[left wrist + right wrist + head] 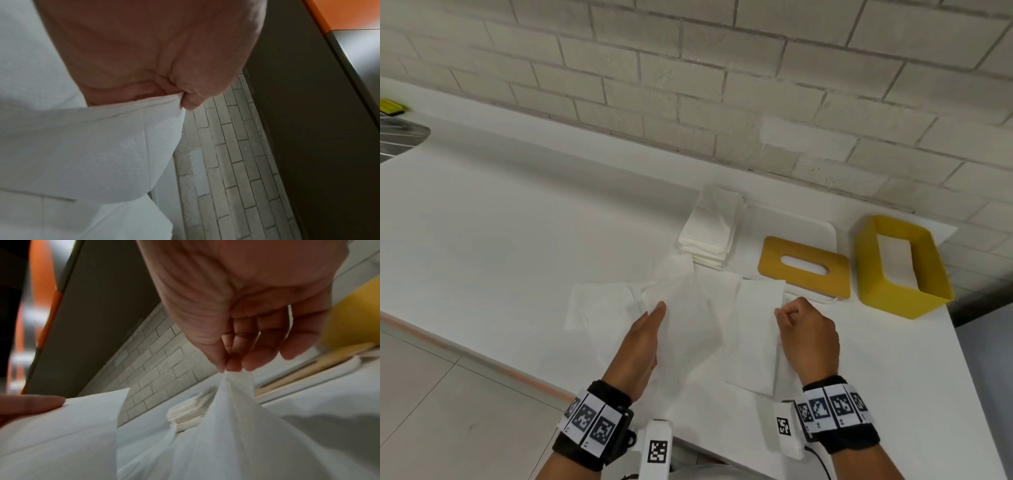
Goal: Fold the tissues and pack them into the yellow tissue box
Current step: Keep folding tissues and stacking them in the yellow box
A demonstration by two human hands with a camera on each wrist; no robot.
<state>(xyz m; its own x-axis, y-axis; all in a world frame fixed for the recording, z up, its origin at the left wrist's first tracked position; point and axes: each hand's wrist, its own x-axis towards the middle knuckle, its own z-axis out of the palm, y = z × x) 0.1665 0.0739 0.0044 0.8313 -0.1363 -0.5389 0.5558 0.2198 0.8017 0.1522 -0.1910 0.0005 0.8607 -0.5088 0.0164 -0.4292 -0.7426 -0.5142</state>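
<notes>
Tissue (698, 329) hangs lifted, long axis left-right, pinched at each end by left hand (640, 346) and right hand (808, 339).

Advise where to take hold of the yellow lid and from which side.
Probably the near long edge of the yellow lid, from the near side. It lies flat on a white tray, its near edge overhanging the rim, so fingers can slip beneath; the oval slot is an alternative.
</notes>
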